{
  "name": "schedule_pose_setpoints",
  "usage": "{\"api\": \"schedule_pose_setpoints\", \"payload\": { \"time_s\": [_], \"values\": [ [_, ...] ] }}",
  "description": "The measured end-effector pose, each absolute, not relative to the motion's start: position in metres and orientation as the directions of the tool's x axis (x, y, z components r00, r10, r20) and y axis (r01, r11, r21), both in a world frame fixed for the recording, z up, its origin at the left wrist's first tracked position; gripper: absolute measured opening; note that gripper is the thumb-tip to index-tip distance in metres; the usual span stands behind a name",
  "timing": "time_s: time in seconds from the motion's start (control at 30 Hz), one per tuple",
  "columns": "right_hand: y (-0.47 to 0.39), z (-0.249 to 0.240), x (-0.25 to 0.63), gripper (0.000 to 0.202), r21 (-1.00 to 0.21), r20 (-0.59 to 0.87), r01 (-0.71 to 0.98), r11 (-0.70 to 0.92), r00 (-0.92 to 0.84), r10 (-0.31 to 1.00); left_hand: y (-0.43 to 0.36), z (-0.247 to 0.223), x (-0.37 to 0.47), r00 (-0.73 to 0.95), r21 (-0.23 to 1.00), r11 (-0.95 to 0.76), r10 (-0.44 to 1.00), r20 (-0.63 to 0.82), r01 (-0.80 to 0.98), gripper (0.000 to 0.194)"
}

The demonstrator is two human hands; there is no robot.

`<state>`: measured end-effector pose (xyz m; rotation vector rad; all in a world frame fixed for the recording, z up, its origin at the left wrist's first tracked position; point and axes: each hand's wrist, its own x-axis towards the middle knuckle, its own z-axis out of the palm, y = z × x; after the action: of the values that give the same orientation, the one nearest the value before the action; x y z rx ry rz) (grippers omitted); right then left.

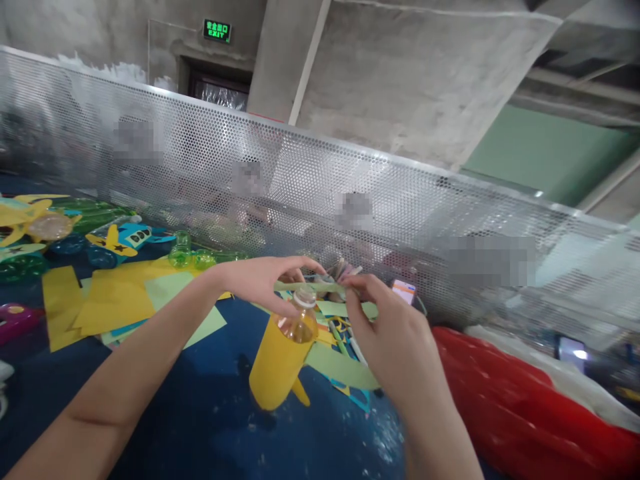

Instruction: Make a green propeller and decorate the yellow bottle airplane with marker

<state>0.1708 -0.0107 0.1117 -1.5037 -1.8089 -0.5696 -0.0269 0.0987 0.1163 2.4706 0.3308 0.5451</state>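
A clear plastic bottle [298, 327] with a white cap stands on the blue table, tilted in view, its body wrapped in yellow paper [278, 365]. My left hand [260, 283] arches beside the cap, thumb and fingers apart, the thumb close to the bottle's neck. A narrow light green paper strip [316, 287] runs across just above the cap, one end by my left palm. My right hand [387, 317] pinches the strip's other end between thumb and fingers. Behind the bottle lie a green paper piece [345, 367] and several coloured scraps.
Yellow sheets [117, 300] and paper-and-bottle planes [133, 239] lie to the left, with a magenta tool [17, 323] at the edge. A red plastic bag [505, 393] is on the right. Phones [403, 291] lean near the perforated metal screen [320, 173] across the back.
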Motion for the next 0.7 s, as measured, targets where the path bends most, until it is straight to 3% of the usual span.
{"api": "schedule_pose_setpoints", "payload": {
  "time_s": [0.07,0.3,0.47,0.6,0.7],
  "values": [
    [-0.006,0.115,0.179,0.022,-0.142,0.736,0.969,0.202,-0.033,0.676,0.101,0.117,-0.030,0.888,0.563,-0.818,0.340,0.310,0.116,0.071],
    [0.023,0.118,0.223,0.026,-0.450,0.602,0.889,0.084,0.232,0.764,0.123,0.116,-0.048,0.869,0.593,-0.788,0.399,0.292,0.162,0.066],
    [0.053,0.101,0.251,0.022,-0.545,0.511,0.838,0.023,0.310,0.802,0.133,0.116,-0.059,0.695,0.534,-0.766,0.601,0.395,0.359,0.037],
    [0.066,0.091,0.258,0.027,-0.657,0.422,0.752,0.052,0.310,0.852,0.136,0.114,-0.055,0.523,0.452,-0.733,0.680,0.514,0.508,0.028],
    [0.069,0.085,0.251,0.031,-0.767,0.279,0.634,0.096,0.195,0.940,0.137,0.108,-0.043,0.473,0.365,-0.739,0.654,0.590,0.567,0.024]
  ]
}}
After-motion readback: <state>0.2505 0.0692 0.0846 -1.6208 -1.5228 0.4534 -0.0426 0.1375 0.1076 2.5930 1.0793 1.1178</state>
